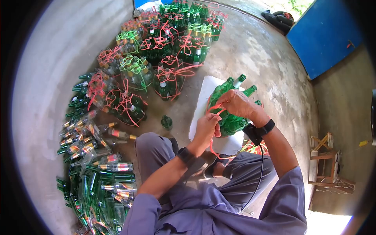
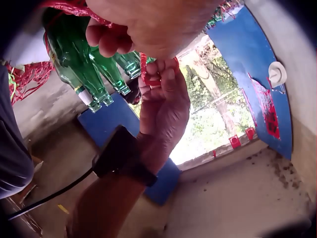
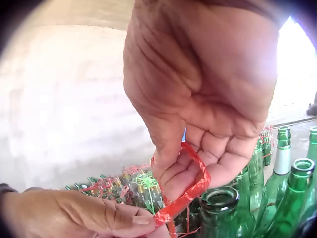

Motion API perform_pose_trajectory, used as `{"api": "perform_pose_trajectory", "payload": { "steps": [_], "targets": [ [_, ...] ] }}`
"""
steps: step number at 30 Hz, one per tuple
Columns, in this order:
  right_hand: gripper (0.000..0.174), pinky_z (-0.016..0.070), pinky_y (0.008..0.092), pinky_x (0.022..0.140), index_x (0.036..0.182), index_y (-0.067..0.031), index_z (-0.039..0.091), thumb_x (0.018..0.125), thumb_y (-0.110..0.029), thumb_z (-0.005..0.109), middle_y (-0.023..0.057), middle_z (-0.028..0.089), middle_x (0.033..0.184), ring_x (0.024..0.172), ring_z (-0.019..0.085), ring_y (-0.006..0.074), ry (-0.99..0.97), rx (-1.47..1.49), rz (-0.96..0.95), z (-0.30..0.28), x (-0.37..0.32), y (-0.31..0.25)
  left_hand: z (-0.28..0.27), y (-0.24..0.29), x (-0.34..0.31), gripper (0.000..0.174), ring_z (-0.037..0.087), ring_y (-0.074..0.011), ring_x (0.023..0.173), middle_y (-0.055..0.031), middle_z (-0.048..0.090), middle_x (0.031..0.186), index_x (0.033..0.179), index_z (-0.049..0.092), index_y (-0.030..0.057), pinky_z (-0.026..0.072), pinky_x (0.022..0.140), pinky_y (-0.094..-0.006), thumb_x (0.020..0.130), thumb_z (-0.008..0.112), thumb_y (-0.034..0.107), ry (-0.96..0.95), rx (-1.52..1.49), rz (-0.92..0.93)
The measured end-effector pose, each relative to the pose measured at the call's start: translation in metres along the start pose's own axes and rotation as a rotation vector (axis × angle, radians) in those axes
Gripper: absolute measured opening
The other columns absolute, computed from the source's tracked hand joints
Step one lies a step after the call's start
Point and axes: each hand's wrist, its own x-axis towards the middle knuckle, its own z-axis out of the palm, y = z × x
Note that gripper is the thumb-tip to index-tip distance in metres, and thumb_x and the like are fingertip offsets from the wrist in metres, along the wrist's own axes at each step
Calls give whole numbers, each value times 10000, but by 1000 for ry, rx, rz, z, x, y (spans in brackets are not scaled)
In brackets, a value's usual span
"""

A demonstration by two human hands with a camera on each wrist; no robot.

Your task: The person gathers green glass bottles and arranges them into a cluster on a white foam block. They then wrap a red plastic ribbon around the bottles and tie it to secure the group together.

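Observation:
A cluster of green glass bottles (image 1: 235, 124) stands upright on a white board (image 1: 199, 105) in front of the person. Over the bottles, the left hand (image 1: 207, 130) pinches a red plastic strap (image 1: 212, 145) between thumb and fingers. Close beside it the right hand (image 1: 238, 104) holds another part of that strap, which bends into a small loop (image 3: 202, 179) at its fingers in the right wrist view. A length of strap hangs below the left hand toward the lap. In the left wrist view, green bottles (image 2: 74, 54) lie just beyond both hands.
Bundles of bottles tied with red and green strap (image 1: 135, 70) fill the back left. Loose bottles (image 1: 117, 167) lie piled along the left wall. A single green bottle (image 1: 167, 122) stands on the floor. At right are a wooden stool (image 1: 327, 166) and a blue door (image 1: 325, 37).

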Motion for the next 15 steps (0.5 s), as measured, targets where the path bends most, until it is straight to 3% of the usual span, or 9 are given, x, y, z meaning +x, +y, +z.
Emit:
{"api": "perform_pose_trajectory", "payload": {
  "steps": [1,3,10,12,15],
  "targets": [
    [219,538,349,691,962,-19,746,775,-22,632,156,717,841,777,697,287,-2,2,3,2,-2,4,3,0,2,168,542,-146,460,-41,578,621,919,637,26,452,454,-276,939,625,192,24,10,-23],
    [135,528,427,671,786,-29,711,707,1,606,153,676,786,728,633,387,87,-280,-145,5,-9,16,6,-2,6,173,544,-147,462,-43,580,623,919,638,29,459,460,-281,939,625,200,42,12,-38],
    [193,536,435,701,886,-20,692,740,39,580,142,697,873,810,659,351,279,-180,-191,8,-50,12,-4,-10,7,166,557,-156,477,-51,593,638,923,642,25,485,487,-287,926,627,191,11,26,-82],
    [158,552,409,732,905,-10,682,769,24,608,137,712,941,877,675,326,361,-99,-85,15,-59,15,-5,-12,6,161,558,-156,477,-51,593,637,921,642,23,485,487,-288,922,625,183,20,39,-82],
    [127,538,405,810,917,-1,691,807,29,635,125,719,1007,953,678,310,332,-76,-27,15,-71,7,-5,-11,6,151,558,-156,479,-51,591,637,916,642,19,482,484,-289,915,621,168,45,54,-79]
  ]
}}
